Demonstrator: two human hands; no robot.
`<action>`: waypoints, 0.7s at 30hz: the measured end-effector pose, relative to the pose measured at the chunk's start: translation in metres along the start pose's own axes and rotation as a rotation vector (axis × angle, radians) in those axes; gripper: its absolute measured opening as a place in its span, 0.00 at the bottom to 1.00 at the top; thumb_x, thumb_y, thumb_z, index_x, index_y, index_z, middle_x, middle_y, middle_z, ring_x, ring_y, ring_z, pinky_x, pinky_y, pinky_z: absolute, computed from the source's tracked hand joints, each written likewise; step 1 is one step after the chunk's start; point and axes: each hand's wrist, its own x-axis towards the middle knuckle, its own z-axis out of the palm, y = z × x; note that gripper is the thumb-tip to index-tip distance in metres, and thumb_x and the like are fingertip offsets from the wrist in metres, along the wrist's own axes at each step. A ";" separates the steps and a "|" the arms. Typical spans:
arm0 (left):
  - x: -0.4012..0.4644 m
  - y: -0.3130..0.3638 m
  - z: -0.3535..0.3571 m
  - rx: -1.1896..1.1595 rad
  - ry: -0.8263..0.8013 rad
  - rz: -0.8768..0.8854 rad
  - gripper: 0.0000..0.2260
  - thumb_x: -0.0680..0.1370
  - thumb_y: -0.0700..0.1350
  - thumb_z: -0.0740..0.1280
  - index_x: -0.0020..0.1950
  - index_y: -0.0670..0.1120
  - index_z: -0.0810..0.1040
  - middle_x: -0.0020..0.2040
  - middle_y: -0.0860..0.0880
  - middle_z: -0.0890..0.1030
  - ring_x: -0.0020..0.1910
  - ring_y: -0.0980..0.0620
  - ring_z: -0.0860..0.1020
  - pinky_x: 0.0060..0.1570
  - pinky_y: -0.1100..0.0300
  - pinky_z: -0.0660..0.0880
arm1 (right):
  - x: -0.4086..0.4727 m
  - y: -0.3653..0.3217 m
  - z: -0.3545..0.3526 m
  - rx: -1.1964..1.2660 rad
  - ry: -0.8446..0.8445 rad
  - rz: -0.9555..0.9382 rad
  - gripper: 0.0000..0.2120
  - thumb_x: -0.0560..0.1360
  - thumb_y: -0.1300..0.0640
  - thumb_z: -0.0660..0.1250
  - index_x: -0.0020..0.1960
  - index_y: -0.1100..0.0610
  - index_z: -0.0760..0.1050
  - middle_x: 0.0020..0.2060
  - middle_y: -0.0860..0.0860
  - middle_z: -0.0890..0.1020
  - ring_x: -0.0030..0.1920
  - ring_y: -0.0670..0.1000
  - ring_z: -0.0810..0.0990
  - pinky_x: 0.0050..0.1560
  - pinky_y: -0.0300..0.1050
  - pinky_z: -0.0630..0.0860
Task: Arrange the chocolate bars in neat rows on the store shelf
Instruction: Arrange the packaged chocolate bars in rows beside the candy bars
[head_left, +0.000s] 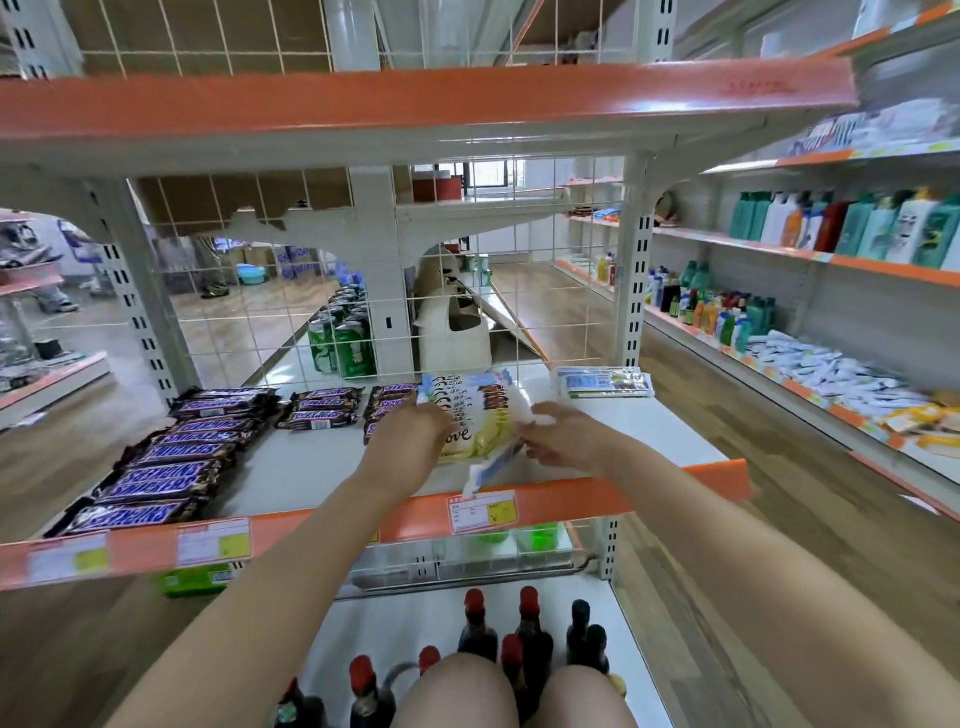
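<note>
On the white shelf (644, 421), both hands work at a stack of pale Dove bars (470, 415). The left hand (410, 441) lies on the left side of the stack, its fingers curled over the bars; the fingertips are hidden against the wrappers, so I cannot tell how firmly they grip. The right hand (563, 439) is at the right edge of the stack, and its fingers pinch one blurred white and blue bar (493, 465) that tilts down toward the orange shelf edge (571, 499). Just beyond the left fingers, partly under them, sits a short pile of Snickers bars (389, 400). Further left of the fingers is a second small pile (322, 408), and then a long row of Snickers (166, 462) that runs from the back grid to the shelf front. Beyond the right fingers, near the wire grid (519, 332), lies a flat pile of white packets (602, 382). Below the hands, on the lower shelf, stand dark bottles (524, 639) with red caps.
</note>
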 end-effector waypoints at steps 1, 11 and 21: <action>0.000 0.000 0.004 0.032 -0.023 0.007 0.07 0.69 0.33 0.70 0.32 0.38 0.76 0.32 0.41 0.78 0.36 0.40 0.78 0.33 0.55 0.73 | 0.000 0.003 0.005 -0.117 0.036 -0.013 0.28 0.73 0.49 0.70 0.69 0.55 0.67 0.60 0.55 0.77 0.57 0.54 0.77 0.62 0.46 0.73; -0.001 -0.002 0.016 -0.055 -0.001 -0.096 0.12 0.80 0.42 0.59 0.45 0.38 0.78 0.44 0.42 0.79 0.46 0.42 0.76 0.41 0.55 0.69 | 0.002 0.001 0.000 -0.211 0.133 0.033 0.13 0.78 0.60 0.63 0.58 0.67 0.75 0.47 0.61 0.81 0.43 0.53 0.78 0.53 0.45 0.76; -0.003 -0.010 0.015 -0.008 0.022 -0.088 0.11 0.80 0.43 0.59 0.50 0.38 0.79 0.48 0.42 0.79 0.50 0.43 0.75 0.43 0.56 0.68 | -0.004 -0.001 -0.016 -0.780 0.154 -0.281 0.14 0.73 0.53 0.70 0.53 0.63 0.79 0.50 0.57 0.81 0.49 0.53 0.77 0.44 0.41 0.70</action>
